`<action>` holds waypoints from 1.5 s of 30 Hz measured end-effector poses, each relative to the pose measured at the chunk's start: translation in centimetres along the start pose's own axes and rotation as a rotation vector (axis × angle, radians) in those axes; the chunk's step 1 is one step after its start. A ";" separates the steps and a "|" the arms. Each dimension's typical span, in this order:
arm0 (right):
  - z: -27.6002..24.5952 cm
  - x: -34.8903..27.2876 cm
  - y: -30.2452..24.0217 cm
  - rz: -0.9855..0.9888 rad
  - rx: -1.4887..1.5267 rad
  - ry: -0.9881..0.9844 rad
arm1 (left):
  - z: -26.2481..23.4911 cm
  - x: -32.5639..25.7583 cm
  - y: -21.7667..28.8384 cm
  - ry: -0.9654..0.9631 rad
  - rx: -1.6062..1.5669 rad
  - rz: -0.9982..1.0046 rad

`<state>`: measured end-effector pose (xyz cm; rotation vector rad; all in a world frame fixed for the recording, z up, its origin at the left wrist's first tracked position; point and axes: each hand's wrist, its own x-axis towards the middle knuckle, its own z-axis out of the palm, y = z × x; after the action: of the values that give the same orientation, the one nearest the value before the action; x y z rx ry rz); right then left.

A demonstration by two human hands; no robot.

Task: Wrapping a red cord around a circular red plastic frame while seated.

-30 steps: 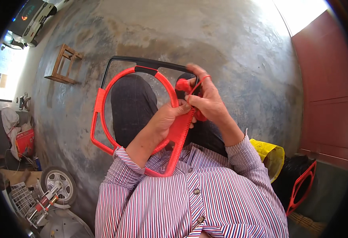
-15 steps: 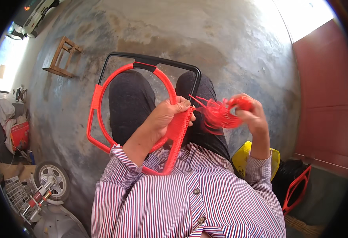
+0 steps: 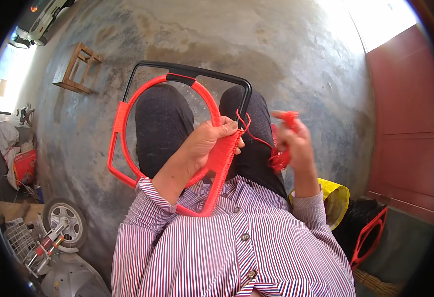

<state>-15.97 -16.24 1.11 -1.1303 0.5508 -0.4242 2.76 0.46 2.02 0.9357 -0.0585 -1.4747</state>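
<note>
Seen from above, seated over a bare concrete floor (image 3: 286,59), knees in dark trousers (image 3: 165,123) at centre frame. Resting across the lap, a looped frame (image 3: 128,106): partly bare black tubing along the top and upper right, the rest already bound in red cord, with a tightly wrapped red stretch running down toward the striped shirt (image 3: 237,252) at lower centre.

Left hand (image 3: 212,141), just left of centre: forearm rising from the lower edge out of a striped cuff, wrist bent, fingers curled over the wrapped bar from behind, thumb lying along its top, gripping the frame firmly where the winding ends.

Right hand (image 3: 293,138), right of centre and a little apart from the frame: forearm nearly vertical, elbow tucked low, hand raised and turned inward. Fingers closed around a small bundle of red cord (image 3: 280,159), with another tuft showing above the knuckles. From that bundle a single red strand (image 3: 256,141) drawn across to the frame beside the left thumb, looping slightly near the black corner.

Elsewhere: a small wooden stool (image 3: 76,69) at upper left; a wheel (image 3: 66,220) and a wire basket (image 3: 19,240) at lower left; a yellow bag (image 3: 336,198) beside the right elbow; a second red frame (image 3: 368,237) leaning at lower right below a dark red wall (image 3: 405,114).
</note>
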 end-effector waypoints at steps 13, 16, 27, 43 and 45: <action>-0.4 -3.4 3.4 -0.041 -0.011 -0.226 | 0.6 -0.2 0.4 0.076 -0.115 0.021; -0.5 -1.6 1.6 0.186 -0.216 0.089 | 0.1 0.1 0.0 0.088 -0.093 0.007; 5.0 6.0 -5.0 -0.384 -0.888 0.014 | -0.4 -0.3 -0.7 0.117 -0.022 0.414; 3.1 3.5 -0.8 -0.662 -1.035 0.109 | 0.4 -0.2 -0.1 -0.091 -0.214 0.258; 3.8 3.2 0.1 -0.569 -1.060 0.054 | 0.3 0.0 -0.1 -0.072 -0.206 0.248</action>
<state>-11.12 -15.27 1.58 -2.3256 0.4935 -0.6776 2.54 0.39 2.15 0.6827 -0.0719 -1.2573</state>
